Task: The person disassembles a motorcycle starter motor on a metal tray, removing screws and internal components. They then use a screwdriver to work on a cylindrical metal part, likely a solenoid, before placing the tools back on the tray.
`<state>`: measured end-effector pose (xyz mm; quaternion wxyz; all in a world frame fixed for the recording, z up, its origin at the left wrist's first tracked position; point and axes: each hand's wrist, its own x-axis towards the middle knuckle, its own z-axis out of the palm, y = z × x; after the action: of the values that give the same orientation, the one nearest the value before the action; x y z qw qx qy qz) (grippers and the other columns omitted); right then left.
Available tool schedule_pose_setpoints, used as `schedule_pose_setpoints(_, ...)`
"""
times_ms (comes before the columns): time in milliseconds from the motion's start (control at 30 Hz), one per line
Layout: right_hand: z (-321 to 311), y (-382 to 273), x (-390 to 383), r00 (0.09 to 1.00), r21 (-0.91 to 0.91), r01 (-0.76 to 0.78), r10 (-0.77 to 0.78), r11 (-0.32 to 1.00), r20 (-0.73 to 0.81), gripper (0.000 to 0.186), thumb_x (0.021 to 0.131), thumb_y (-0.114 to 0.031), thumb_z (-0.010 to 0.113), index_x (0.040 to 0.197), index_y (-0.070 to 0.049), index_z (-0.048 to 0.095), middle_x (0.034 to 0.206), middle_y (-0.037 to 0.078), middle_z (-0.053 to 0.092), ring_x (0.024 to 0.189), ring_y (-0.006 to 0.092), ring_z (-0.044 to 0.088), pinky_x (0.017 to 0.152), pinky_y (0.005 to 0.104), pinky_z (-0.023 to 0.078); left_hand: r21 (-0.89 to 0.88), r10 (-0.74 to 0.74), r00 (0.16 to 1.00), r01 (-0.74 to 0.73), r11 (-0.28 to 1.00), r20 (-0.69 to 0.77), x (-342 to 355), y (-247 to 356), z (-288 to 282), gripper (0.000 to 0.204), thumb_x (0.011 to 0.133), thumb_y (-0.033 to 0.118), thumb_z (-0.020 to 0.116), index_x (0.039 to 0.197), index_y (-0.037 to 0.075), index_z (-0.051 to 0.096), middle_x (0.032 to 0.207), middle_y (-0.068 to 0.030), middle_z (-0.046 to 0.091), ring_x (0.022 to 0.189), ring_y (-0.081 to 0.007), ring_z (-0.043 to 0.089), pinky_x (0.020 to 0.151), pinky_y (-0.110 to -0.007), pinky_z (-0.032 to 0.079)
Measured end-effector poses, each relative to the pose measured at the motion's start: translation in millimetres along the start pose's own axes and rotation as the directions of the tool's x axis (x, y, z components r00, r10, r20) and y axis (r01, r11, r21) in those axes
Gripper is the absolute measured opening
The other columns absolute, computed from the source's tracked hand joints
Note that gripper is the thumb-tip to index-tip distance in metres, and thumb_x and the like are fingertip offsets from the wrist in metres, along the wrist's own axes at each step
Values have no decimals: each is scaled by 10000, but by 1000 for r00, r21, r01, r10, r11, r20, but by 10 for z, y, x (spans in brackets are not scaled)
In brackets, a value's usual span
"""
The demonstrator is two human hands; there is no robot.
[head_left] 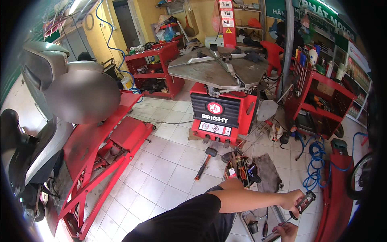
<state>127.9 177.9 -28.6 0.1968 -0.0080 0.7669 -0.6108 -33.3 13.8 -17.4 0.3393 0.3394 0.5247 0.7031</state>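
Observation:
At the lower right my left hand (293, 201) is closed around a dark, open frame-shaped metal part (308, 203). A thin metal rod (286, 221) runs from that part down toward my right hand (287, 232), whose fingers are closed on it; whether the rod is joined to the part I cannot tell. Below my left forearm lies a shallow metal tray (244, 226). It holds a dark cup-like part (253, 227) and a screwdriver (265, 230) with a dark red handle. My forearm hides some of the tray.
A mallet (206, 162) and a round tool container (230, 170) rest on the tiles, beside a dark cloth (267, 173). A red tyre changer (225, 109) stands ahead. Left is a red scissor lift (100, 157) with a scooter; right, coiled blue hose (316, 165) and a red shelf cart (318, 94).

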Motion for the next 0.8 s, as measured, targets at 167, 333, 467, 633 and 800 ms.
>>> schedule_pose_setpoints(167, 51, 24, -18, 982, -44, 62, -69, 997, -174, 237, 935, -31, 662, 1159, 37, 625, 990, 162, 713, 930, 211, 681, 837, 305, 540, 57, 47, 998, -44, 997, -35, 58, -36, -51, 661, 625, -13, 890, 1210, -50, 586, 1001, -79, 686, 834, -137, 686, 720, -293, 577)
schedule_pose_setpoints(333, 170, -232, -63, 986, 265, 93, -51, 960, -161, 171, 949, -42, 653, 1099, 33, 619, 956, 139, 717, 910, 218, 691, 821, 316, 553, 4, 81, 996, -81, 997, -30, 43, -3, -60, 584, 633, -20, 875, 1155, -30, 612, 928, -49, 690, 800, -107, 671, 700, -273, 563)
schedule_pose_setpoints(467, 38, -86, -89, 988, -10, -1, 0, 1000, -153, 211, 936, -82, 683, 1100, 35, 619, 949, 135, 713, 870, 206, 685, 787, 318, 546, -47, 53, 999, -52, 998, 5, 39, -38, 0, 588, 632, -19, 877, 1157, -31, 611, 941, -53, 694, 803, -104, 670, 699, -268, 563)
schedule_pose_setpoints(633, 207, -294, -88, 990, 296, 97, -61, 950, -131, 267, 938, -88, 682, 1161, 45, 618, 1041, 131, 703, 946, 190, 663, 853, 327, 511, -13, 26, 1000, -26, 1000, -7, 34, 11, 10, 592, 637, -29, 876, 1163, -39, 605, 961, -65, 696, 827, -117, 681, 712, -272, 569)
schedule_pose_setpoints(800, -24, -76, -136, 987, 260, -121, 144, 958, -70, 319, 932, -76, 693, 1211, 53, 610, 1118, 137, 683, 1001, 178, 645, 894, 341, 496, -48, 17, 1000, -17, 999, 12, 72, -54, 32, 602, 648, -40, 871, 1183, -43, 594, 982, -67, 686, 845, -128, 687, 720, -282, 576)
